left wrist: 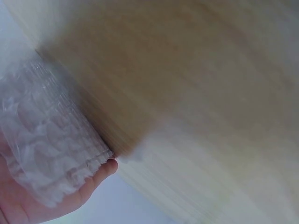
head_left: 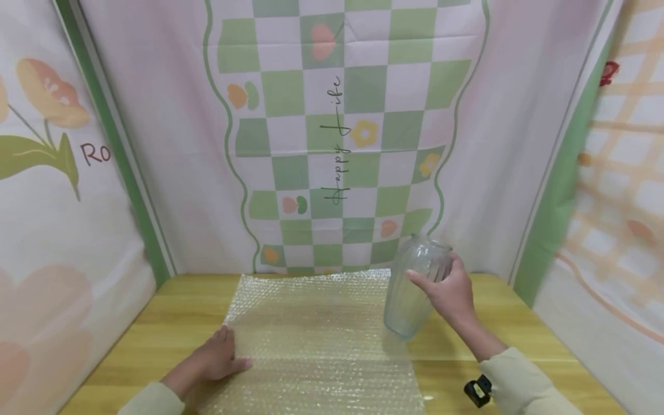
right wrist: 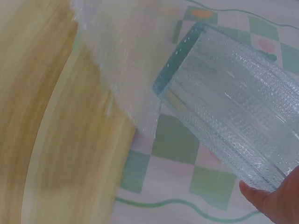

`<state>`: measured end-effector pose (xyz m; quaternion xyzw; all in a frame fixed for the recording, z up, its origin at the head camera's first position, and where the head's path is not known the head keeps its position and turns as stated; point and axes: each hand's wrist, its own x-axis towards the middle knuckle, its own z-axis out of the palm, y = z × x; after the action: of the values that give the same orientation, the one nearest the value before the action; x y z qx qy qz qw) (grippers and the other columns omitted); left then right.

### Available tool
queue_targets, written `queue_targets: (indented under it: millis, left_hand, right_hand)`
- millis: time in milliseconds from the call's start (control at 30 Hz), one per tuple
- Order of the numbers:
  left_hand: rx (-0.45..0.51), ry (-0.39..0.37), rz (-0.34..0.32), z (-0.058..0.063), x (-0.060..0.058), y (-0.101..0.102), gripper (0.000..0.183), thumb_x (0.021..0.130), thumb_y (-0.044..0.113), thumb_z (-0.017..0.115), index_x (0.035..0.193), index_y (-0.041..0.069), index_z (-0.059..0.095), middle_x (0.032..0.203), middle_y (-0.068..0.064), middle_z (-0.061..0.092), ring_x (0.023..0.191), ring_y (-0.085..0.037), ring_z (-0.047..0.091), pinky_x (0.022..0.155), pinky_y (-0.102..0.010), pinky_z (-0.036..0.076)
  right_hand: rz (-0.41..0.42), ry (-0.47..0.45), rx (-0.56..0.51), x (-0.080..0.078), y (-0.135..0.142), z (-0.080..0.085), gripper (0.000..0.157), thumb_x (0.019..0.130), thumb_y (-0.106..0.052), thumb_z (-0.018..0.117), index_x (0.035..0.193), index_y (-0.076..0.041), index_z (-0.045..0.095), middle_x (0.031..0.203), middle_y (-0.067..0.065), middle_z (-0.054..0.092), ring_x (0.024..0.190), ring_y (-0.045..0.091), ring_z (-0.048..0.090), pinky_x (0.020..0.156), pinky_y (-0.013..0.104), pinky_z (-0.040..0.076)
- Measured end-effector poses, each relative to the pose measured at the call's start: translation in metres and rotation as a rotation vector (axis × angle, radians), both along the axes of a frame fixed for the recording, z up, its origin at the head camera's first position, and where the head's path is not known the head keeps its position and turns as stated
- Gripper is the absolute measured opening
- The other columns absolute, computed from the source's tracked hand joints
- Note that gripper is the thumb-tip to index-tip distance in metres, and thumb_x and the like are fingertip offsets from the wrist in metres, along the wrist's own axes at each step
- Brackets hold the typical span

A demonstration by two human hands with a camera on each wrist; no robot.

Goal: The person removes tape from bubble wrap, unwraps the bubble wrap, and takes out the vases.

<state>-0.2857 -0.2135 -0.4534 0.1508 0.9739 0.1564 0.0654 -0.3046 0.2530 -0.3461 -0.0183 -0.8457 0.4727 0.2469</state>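
Observation:
My right hand [head_left: 451, 288] grips a clear ribbed glass vase [head_left: 415, 294] near its upper part, the thumb across the near side. The vase leans slightly, mouth up, and overlaps the right side of a bubble wrap sheet [head_left: 321, 340] in the head view. From the right wrist, the smooth thick base of the vase [right wrist: 180, 58] shows, with one digit at its side. My left hand [head_left: 215, 357] rests at the left edge of the bubble wrap, thumb stretched over it. In the left wrist view, wrap [left wrist: 51, 135] covers part of the palm.
The sheet lies on a wood-grain table [head_left: 171, 317]. Behind the table hangs a cloth with green and white checks [head_left: 327, 138]. Patterned cloths hang at left [head_left: 41, 242] and right [head_left: 612, 242]. A small black device [head_left: 477, 391] sits by the right sleeve.

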Motion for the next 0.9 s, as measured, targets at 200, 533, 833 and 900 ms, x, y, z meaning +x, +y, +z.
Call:
queue_targets:
  millis: [200,533,833,900]
  left_hand:
    - [0.007,-0.005,0.005,-0.002,0.001,-0.001,0.097,0.089,0.049,0.064,0.131,-0.031,0.028,0.137,-0.052,0.019,0.131,-0.061,0.019,0.11,-0.062,0.02]
    - [0.0,0.017,-0.013,-0.002,0.001,-0.001,0.096,0.089,0.047,0.064,0.131,-0.031,0.028,0.136,-0.053,0.02,0.13,-0.062,0.021,0.109,-0.062,0.022]
    - [-0.002,0.041,-0.016,-0.002,0.002,0.0,0.094,0.089,0.045,0.066,0.129,-0.032,0.03,0.134,-0.054,0.022,0.129,-0.062,0.023,0.109,-0.062,0.024]
    - [-0.004,0.043,-0.018,-0.002,0.002,0.0,0.094,0.089,0.045,0.066,0.129,-0.032,0.03,0.134,-0.053,0.023,0.129,-0.062,0.023,0.109,-0.062,0.024]
  right_hand:
    - [-0.057,0.097,0.017,0.002,0.017,-0.002,0.099,0.074,-0.041,0.084,0.145,0.002,0.03,0.124,0.028,0.053,0.11,0.042,0.053,0.089,0.056,0.048]
    - [-0.166,0.178,0.085,0.007,0.053,-0.006,0.097,0.072,-0.033,0.087,0.142,0.003,0.031,0.122,0.03,0.051,0.106,0.043,0.051,0.083,0.056,0.046]
    - [-0.217,0.177,0.103,0.009,0.093,-0.014,0.111,0.069,-0.031,0.089,0.151,-0.001,0.021,0.132,0.036,0.044,0.114,0.053,0.047,0.095,0.065,0.04]
    - [-0.251,0.167,0.112,0.009,0.101,-0.017,0.112,0.068,-0.032,0.09,0.15,-0.001,0.021,0.129,0.037,0.046,0.111,0.054,0.049,0.093,0.065,0.041]
